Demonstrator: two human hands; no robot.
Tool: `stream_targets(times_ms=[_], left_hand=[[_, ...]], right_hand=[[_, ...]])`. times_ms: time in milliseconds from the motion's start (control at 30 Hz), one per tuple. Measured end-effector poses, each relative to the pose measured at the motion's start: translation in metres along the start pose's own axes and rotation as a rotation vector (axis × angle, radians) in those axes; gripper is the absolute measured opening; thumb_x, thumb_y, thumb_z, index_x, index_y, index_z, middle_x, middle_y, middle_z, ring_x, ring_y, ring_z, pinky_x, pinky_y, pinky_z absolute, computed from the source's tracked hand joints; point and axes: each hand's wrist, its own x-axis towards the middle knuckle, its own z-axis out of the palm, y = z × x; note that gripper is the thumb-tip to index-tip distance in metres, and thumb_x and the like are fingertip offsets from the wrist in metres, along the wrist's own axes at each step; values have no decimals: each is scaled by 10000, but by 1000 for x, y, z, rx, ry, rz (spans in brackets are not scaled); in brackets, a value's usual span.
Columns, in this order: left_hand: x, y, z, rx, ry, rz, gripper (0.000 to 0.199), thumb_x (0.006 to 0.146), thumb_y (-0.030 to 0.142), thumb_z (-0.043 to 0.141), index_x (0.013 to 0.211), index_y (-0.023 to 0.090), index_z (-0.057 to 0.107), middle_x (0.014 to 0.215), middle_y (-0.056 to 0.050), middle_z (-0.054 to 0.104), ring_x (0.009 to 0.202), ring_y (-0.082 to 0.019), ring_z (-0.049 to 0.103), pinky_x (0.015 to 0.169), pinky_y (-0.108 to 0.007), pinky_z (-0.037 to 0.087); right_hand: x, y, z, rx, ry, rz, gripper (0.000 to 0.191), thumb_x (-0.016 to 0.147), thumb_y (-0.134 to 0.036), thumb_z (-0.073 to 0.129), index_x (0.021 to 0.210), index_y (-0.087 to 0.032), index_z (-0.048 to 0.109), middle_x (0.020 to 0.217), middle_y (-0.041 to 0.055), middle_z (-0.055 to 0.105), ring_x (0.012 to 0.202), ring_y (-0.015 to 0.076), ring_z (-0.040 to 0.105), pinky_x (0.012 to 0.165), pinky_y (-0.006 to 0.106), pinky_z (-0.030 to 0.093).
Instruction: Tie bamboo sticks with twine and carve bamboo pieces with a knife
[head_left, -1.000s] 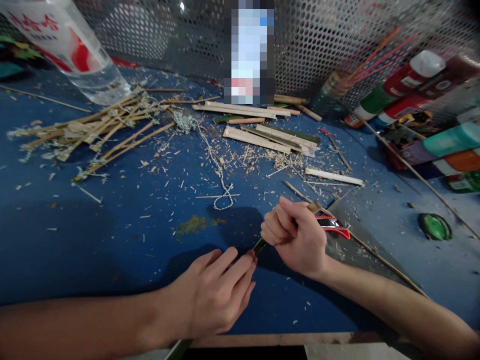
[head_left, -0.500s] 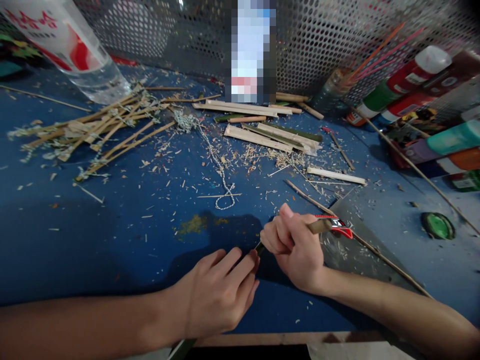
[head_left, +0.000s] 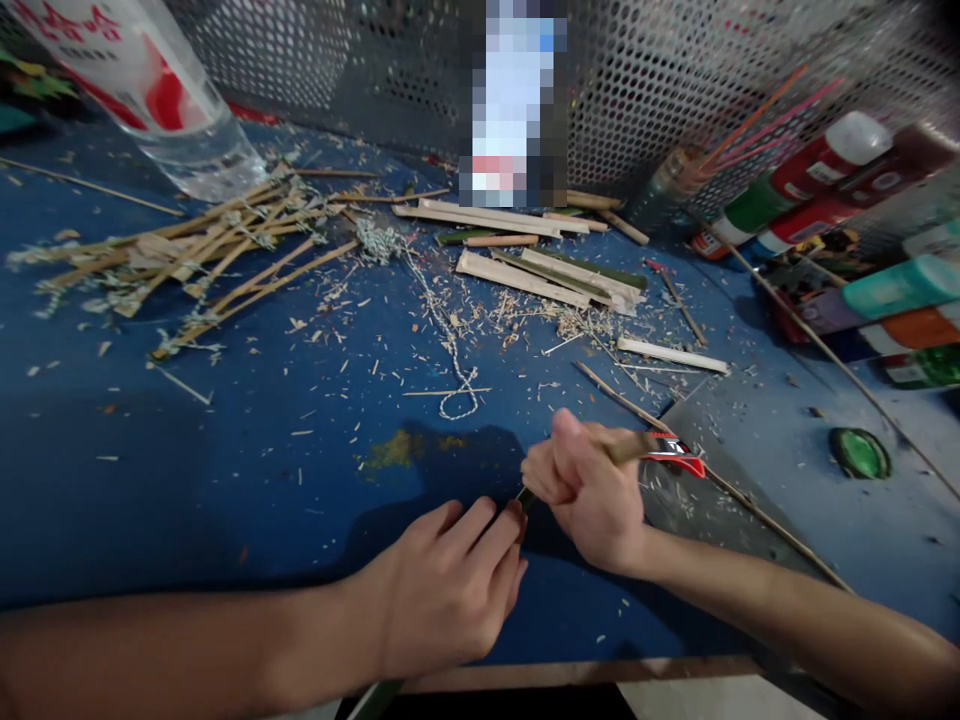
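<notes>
My left hand (head_left: 450, 580) is wrapped round a green bamboo strip (head_left: 375, 697), which shows below the hand at the table edge and again between the two hands. My right hand (head_left: 585, 490) is a fist round a tan wooden handle (head_left: 624, 446), at the upper end of the strip. Whatever blade meets the strip is hidden by the fingers. Just right of the fist, a red utility knife (head_left: 679, 456) lies on a grey mat (head_left: 697, 500), beside a long thin stick (head_left: 765, 517).
On the blue table (head_left: 187, 490) lie tied stick bundles (head_left: 225, 250), a string (head_left: 457, 395), split bamboo pieces (head_left: 525, 278) and shavings. A water bottle (head_left: 172, 110) stands back left. Paint bottles (head_left: 900, 290) and a green paint lid (head_left: 860, 453) are at right.
The view has shifted slightly. My right thumb and the handle have tilted a little to the left, and both hands keep their hold near each other.
</notes>
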Motion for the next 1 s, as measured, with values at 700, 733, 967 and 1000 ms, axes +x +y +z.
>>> stream_targets(times_ms=[700, 733, 967, 1000], left_hand=[[-3, 2, 3, -30, 9, -1, 164, 914, 216, 609, 854, 188, 759, 918, -62, 727, 743, -196, 617, 520, -309, 526], [-3, 2, 3, -30, 16, -1, 161, 915, 216, 608, 869, 179, 759, 922, -64, 727, 752, -197, 620, 525, -310, 524], [-5, 2, -1, 19, 52, 18, 160, 926, 234, 631, 907, 111, 733, 838, -43, 718, 707, -183, 629, 486, -303, 447], [-5, 2, -1, 16, 55, 23, 159, 923, 233, 635, 903, 107, 730, 844, -46, 722, 699, -183, 630, 478, -303, 432]], right_hand=[[-4, 3, 4, 41, 129, -40, 723, 827, -545, 717, 434, -206, 213, 368, -100, 165, 343, 28, 127, 369, 237, 115], [-1, 4, 6, 4, 129, -32, 710, 840, -538, 706, 446, -212, 213, 379, -100, 170, 350, 30, 131, 371, 242, 115], [21, 7, 18, -202, 6, 176, 580, 885, -477, 653, 541, -249, 245, 452, -108, 196, 385, 50, 160, 374, 257, 120], [20, 7, 17, -172, 6, 162, 589, 882, -482, 653, 531, -248, 242, 443, -109, 194, 377, 47, 160, 370, 254, 120]])
